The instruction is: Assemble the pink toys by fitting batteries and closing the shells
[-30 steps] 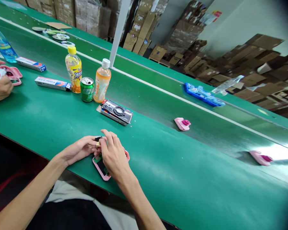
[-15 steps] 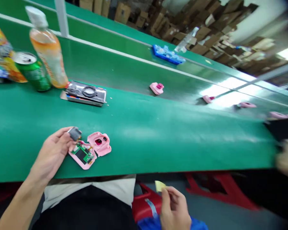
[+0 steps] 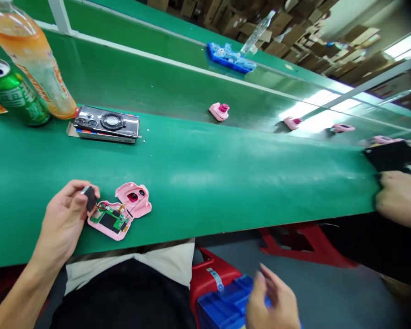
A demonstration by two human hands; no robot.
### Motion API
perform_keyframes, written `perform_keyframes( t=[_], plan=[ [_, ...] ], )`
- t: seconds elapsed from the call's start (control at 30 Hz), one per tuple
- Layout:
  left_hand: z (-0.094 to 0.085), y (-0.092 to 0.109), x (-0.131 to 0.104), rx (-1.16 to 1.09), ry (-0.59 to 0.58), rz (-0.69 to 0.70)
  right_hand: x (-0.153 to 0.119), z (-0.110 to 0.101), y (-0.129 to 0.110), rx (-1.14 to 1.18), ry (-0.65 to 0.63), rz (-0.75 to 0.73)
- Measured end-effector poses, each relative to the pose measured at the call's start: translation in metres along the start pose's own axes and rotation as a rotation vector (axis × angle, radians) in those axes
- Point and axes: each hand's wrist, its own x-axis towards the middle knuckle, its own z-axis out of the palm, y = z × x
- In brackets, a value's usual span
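My left hand point(image 3: 63, 219) pinches a small dark grey battery-like block point(image 3: 89, 198) at the left edge of an opened pink device. That device's lower half point(image 3: 109, 221) lies on the green table with a green circuit board and a dark rectangle inside. Against its upper right rests the other pink shell half point(image 3: 134, 199), with a thin wire running between the two. Below the table edge, my right hand point(image 3: 273, 297) hangs over a blue crate point(image 3: 224, 301); its thumb and fingers are apart, slightly blurred, and nothing shows between them.
A phone on a box point(image 3: 106, 124), a green can point(image 3: 18, 98) and an orange drink bottle point(image 3: 34, 59) stand at the left. Pink devices point(image 3: 219, 111) and a blue tray point(image 3: 231, 58) lie farther back. Another person's hand point(image 3: 399, 196) is at the right, near a black object.
My right hand has moved right and down, and the yellow piece it held is gone from its fingers. The grey block in my left hand has tilted. The view has shifted.
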Motion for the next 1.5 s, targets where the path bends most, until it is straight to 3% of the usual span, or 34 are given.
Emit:
perform_keyframes(
  t=[0.1,0.17,0.23,0.3,0.4,0.5,0.6,0.7,0.97,1.07,1.27,1.37,1.5],
  plan=[
    [0.011,0.001,-0.001,0.237,-0.057,0.105,0.04,0.023,-0.135,0.486,-0.253,-0.575],
    [0.016,0.003,-0.001,0.347,-0.122,0.159,0.056,0.037,-0.207,0.675,-0.506,-0.905],
    [0.018,0.004,0.0,0.366,-0.181,0.174,0.063,0.048,-0.253,0.717,-0.69,-1.11],
    [0.016,0.004,0.001,0.345,-0.197,0.148,0.065,0.057,-0.275,0.713,-0.78,-1.198],
    [0.009,0.0,0.0,0.255,-0.218,0.143,0.064,0.064,-0.279,0.76,-0.78,-1.174],
    [0.002,-0.004,-0.002,0.177,-0.259,0.167,0.064,0.063,-0.274,0.821,-0.752,-1.046],
    [-0.002,-0.005,-0.004,0.164,-0.254,0.19,0.064,0.058,-0.272,0.835,-0.796,-0.922],
    [-0.004,-0.005,-0.005,0.18,-0.264,0.243,0.063,0.053,-0.271,0.809,-0.838,-0.891],
    [-0.007,-0.012,-0.009,0.322,-0.248,0.379,0.069,0.046,-0.267,0.79,-1.169,-0.735],
    [-0.008,-0.015,-0.011,0.378,-0.299,0.399,0.063,0.045,-0.267,0.811,-1.249,-0.651],
    [-0.007,-0.012,-0.013,0.279,-0.323,0.352,0.042,0.047,-0.266,0.726,-1.084,-0.596],
    [-0.007,-0.01,-0.014,0.21,-0.336,0.332,0.04,0.046,-0.265,0.733,-1.081,-0.598],
    [-0.01,-0.009,-0.014,0.353,-0.379,0.414,0.045,0.042,-0.261,0.766,-1.056,-0.598]
  ],
)
